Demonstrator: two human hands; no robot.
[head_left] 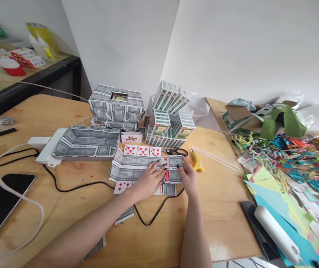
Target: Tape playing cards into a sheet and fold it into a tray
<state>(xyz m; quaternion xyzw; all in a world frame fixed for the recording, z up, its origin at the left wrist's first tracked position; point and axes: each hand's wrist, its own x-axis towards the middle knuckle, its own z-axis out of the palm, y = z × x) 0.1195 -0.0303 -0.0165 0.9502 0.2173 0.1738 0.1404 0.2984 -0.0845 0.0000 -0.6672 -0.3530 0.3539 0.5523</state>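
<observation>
A flat panel of joined playing cards (pixel 133 174) lies on the wooden table, most of them back side up, with face-up heart cards along its far edge and diamonds along its near edge. Spread over its middle, my left hand (pixel 149 181) rests with fingers apart beside a red-marked card (pixel 166 175). At the panel's right end, my right hand (pixel 188 175) has its thumb and a finger around the edge of a patterned card (pixel 175 167). Behind the panel stand a card-covered box (pixel 117 108) and stacked card packs (pixel 169 123).
An open card-covered tray (pixel 88 143) sits at the left by a white power strip (pixel 51 147). Black scissors (pixel 176 152) and a yellow glue gun (pixel 197 160) lie right of the panel. A black cable (pixel 159 212) loops nearby; coloured scraps (pixel 276 204) cover the right side.
</observation>
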